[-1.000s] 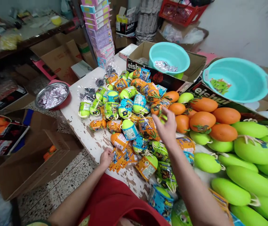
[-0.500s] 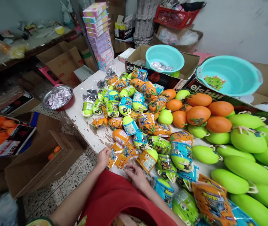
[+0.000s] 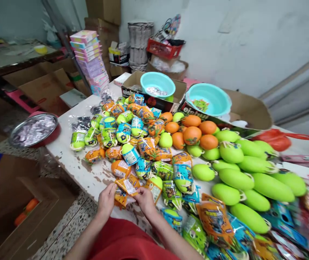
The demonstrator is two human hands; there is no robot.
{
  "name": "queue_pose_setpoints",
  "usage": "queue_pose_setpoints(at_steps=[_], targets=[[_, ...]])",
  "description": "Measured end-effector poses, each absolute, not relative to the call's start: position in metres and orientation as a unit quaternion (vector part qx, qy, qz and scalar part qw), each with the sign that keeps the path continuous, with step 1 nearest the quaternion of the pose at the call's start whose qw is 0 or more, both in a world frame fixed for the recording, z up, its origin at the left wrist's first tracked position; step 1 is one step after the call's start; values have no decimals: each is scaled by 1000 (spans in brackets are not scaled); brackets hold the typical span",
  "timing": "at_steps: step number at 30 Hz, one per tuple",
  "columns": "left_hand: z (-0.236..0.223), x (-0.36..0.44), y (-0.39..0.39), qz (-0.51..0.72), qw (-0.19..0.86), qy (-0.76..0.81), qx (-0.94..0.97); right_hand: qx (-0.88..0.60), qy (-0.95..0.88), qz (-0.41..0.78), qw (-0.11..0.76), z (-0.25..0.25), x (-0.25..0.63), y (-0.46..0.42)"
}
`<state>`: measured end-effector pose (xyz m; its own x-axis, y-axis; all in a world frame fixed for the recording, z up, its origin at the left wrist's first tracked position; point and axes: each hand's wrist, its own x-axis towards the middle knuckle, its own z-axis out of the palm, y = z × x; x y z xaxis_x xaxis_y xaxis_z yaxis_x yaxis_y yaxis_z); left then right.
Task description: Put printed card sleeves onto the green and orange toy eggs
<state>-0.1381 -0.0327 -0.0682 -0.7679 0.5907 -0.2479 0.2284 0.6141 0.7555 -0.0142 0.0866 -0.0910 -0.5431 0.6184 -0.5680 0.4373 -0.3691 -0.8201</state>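
Between the person's two hands, just above the table edge, an orange printed bag (image 3: 126, 185) is held tilted, its left end pinched by the left hand (image 3: 106, 202) with the fingers curled in, its right edge caught between the thumb and fingertips of the right hand (image 3: 145, 201). More orange bags (image 3: 120, 198) lie directly beneath it, and the wearer's red clothing (image 3: 128, 241) comes up close to the near edge. Just beyond the hands, bagged egg-shaped pieces (image 3: 109, 137) in green, blue and orange wrappers crowd the worn white table (image 3: 74, 169); to the right lie bare green pieces (image 3: 272, 187) with pale cords, and behind the bagged heap a cluster of smooth orange pieces (image 3: 192, 135). A metal bowl (image 3: 56, 127) of silvery packets sits at the left edge. Farther back, two turquoise basins (image 3: 215, 97) rest in open cartons (image 3: 150, 99), with a stack of pastel boxes (image 3: 89, 66), a red crate (image 3: 165, 48) and a pale wall (image 3: 224, 54) behind. Half a second ago the right hand was loosely open beside the low bags; now both hands grip one, and the view has swung right, bringing in a red plastic bag (image 3: 273, 140).
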Motion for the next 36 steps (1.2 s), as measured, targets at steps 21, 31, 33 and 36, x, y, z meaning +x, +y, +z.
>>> queue_pose_setpoints(at_steps=[21,31,33,36], targets=[[2,-135,105,638,596,478,93,-412,-658,622,102,-31,25,231],[-40,-148,103,627,509,583,-93,-705,-676,141,164,-8,14,438],[-34,-149,103,630,535,560,-56,-709,-677,143,134,-11,0,460],[-22,-151,103,640,564,521,-8,-700,-693,135,110,-17,-15,470]])
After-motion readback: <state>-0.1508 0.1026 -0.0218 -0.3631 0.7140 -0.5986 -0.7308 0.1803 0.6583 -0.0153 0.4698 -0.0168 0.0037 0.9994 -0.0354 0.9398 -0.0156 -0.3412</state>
